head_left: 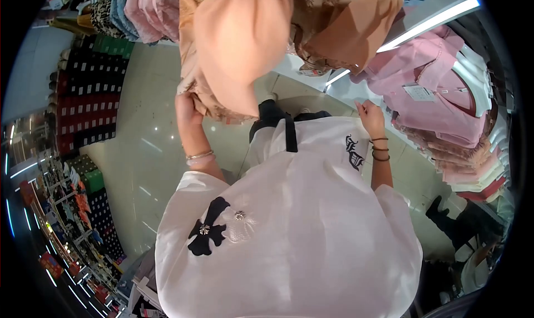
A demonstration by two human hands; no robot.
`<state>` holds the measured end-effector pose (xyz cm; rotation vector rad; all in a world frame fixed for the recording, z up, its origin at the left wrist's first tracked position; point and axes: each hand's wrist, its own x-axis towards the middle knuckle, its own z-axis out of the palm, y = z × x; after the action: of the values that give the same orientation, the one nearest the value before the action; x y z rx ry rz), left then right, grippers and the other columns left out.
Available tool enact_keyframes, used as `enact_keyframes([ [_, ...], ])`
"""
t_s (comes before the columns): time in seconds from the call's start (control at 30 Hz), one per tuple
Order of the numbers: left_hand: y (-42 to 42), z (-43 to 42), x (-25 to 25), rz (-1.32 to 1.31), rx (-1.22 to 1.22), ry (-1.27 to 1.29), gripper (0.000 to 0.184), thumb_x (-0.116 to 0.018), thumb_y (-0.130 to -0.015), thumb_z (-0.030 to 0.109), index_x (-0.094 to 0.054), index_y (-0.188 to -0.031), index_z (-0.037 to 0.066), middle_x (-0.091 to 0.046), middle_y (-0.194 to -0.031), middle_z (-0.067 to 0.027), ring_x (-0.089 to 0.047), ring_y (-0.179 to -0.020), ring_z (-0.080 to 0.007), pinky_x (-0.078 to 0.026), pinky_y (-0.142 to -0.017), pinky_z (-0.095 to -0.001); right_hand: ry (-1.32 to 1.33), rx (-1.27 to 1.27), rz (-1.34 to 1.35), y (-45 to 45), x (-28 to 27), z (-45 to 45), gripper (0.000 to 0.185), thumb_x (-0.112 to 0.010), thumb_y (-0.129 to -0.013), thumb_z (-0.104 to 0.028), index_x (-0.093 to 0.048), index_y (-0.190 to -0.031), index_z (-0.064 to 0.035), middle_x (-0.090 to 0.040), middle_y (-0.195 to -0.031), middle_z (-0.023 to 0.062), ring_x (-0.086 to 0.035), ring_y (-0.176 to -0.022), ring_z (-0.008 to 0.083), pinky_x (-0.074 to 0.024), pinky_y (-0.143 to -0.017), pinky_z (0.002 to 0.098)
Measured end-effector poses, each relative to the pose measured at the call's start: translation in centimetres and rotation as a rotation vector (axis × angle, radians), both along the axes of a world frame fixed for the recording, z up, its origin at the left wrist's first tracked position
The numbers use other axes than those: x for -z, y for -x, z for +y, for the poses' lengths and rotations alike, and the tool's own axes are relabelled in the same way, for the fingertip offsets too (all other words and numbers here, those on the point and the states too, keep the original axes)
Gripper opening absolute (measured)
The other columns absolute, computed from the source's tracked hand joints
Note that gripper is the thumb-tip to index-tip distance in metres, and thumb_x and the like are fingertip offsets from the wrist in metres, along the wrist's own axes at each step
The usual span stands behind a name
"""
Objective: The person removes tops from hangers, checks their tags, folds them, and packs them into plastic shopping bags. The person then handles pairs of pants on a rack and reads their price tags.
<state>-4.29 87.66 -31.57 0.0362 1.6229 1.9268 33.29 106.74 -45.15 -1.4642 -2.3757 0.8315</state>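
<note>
Left hand (190, 111) clamping edge of tan patterned garment (210, 101), hanging beside peach fabric (239, 34) ahead; right hand (371, 119) hovering curled together, seemingly empty. Apparently examining garment; next move likely needing steady hold.

The floor (150, 90) is pale, glossy tile (small lights glint back from it). At left, boxes (92, 95) in black, red and green stand stacked beside a bluish wall (33, 73). At upper right, a bright white light strip (434, 22) runs at a slant.
</note>
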Motion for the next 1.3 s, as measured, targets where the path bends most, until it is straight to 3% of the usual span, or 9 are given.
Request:
enact_keyframes([
  [0.13, -1.0, 0.4, 0.0, -0.105, 0.073, -0.158, 0.037, -0.044, -0.088, 0.014, -0.044, -0.119, -0.005, -0.052, -0.118, -0.0153, -0.054, -0.105, -0.0253, -0.047, -0.087, -0.0373, 0.245, -0.276, 0.165, 6.0, -7.4, -0.9, 0.034, -0.063, -0.080, -0.031, -0.059, -0.085, 0.0023, -0.058, -0.063, 0.0141, -0.058, -0.058, 0.0286, -0.0455, -0.056, 0.0377],
  [0.27, -5.4, 2.1, -1.5, -0.102, 0.226, -0.016, 0.037, -0.046, -0.087, 0.012, -0.043, -0.120, -0.004, -0.052, -0.118, -0.0144, -0.053, -0.106, -0.0232, -0.045, -0.087, -0.0339, 0.039, -0.770, 0.472, 12.8, -11.8, -5.2, 0.056, -0.068, -0.076, -0.031, -0.047, -0.115, 0.0028, -0.055, -0.105, 0.0173, -0.054, -0.093, 0.0298, -0.0429, -0.083, 0.0339],
  [0.37, -8.5, 2.9, -2.2, -0.076, 0.433, 0.007, 0.044, -0.049, -0.085, 0.009, -0.038, -0.126, -0.002, -0.050, -0.120, -0.0119, -0.051, -0.108, -0.0195, -0.043, -0.087, -0.0301, 0.026, -0.702, 0.396, 15.9, -12.8, -7.6, 0.067, -0.072, -0.072, -0.034, -0.041, -0.114, 0.0080, -0.053, -0.108, 0.0219, -0.052, -0.100, 0.0342, -0.0409, -0.086, 0.0372],
  [0.6, -9.0, 2.6, -2.2, 0.103, 0.717, -0.195, 0.064, -0.062, -0.078, 0.003, -0.029, -0.132, 0.001, -0.044, -0.127, -0.0080, -0.046, -0.113, -0.0155, -0.039, -0.094, -0.0300, 0.464, -0.577, 0.409, 15.3, -11.3, -7.1, 0.029, -0.061, -0.079, -0.016, -0.054, -0.101, 0.0010, -0.061, -0.080, 0.0118, -0.059, -0.072, 0.0265, -0.0470, -0.066, 0.0347],
  [0.73, -7.2, 2.3, -1.5, 0.105, 0.703, -0.275, 0.068, -0.069, -0.072, 0.003, -0.033, -0.129, -0.001, -0.051, -0.120, -0.0076, -0.051, -0.108, -0.0150, -0.043, -0.089, -0.0277, 0.063, -0.408, 0.622, 14.0, -11.1, -6.6, 0.019, -0.052, -0.080, -0.007, -0.056, -0.097, -0.0006, -0.058, -0.091, 0.0133, -0.055, -0.088, 0.0291, -0.0440, -0.076, 0.0379],
  [0.83, -6.5, 1.6, -1.5, -0.023, 0.557, -0.267, 0.044, -0.064, -0.079, 0.007, -0.047, -0.118, -0.003, -0.058, -0.110, -0.0071, -0.056, -0.097, -0.0111, -0.045, -0.082, -0.0240, -0.189, -0.523, 0.370, 12.0, -8.7, -5.1, 0.042, -0.060, -0.073, -0.009, -0.048, -0.112, -0.0019, -0.053, -0.103, 0.0171, -0.051, -0.097, 0.0312, -0.0415, -0.085, 0.0367],
  [1.0, -2.5, -0.8, -1.6, 0.017, 0.297, -0.083, 0.024, -0.056, -0.087, 0.015, -0.058, -0.104, -0.002, -0.061, -0.099, -0.0056, -0.057, -0.090, -0.0088, -0.046, -0.076, -0.0216, 0.443, -0.068, 0.540, 9.6, -6.2, -2.9, 0.077, -0.070, -0.072, -0.021, -0.025, -0.132, -0.0025, -0.045, -0.123, 0.0144, -0.045, -0.112, 0.0236, -0.0385, -0.093, 0.0353],
  [1.1, -1.4, -1.2, -3.3, 0.183, 0.044, 0.054, 0.023, -0.056, -0.088, 0.018, -0.059, -0.098, -0.002, -0.062, -0.085, -0.0026, -0.056, -0.073, -0.0080, -0.045, -0.067, -0.0212, 0.634, 0.223, 0.714, 8.6, -8.4, -2.3, 0.058, -0.058, -0.082, -0.014, -0.028, -0.129, 0.0016, -0.056, -0.108, 0.0126, -0.055, -0.098, 0.0212, -0.0454, -0.083, 0.0309],
  [1.3, 0.1, -4.5, -4.2, 0.392, 0.679, 0.405, 0.029, -0.070, -0.076, 0.019, -0.060, -0.091, -0.004, -0.061, -0.078, -0.0021, -0.054, -0.071, -0.0079, -0.045, -0.064, -0.0234, 0.446, 0.215, 0.513, 4.9, -5.6, 0.7, 0.015, -0.043, -0.083, -0.002, -0.053, -0.091, 0.0061, -0.056, -0.078, 0.0065, -0.050, -0.065, 0.0122, -0.0408, -0.056, 0.0268],
])
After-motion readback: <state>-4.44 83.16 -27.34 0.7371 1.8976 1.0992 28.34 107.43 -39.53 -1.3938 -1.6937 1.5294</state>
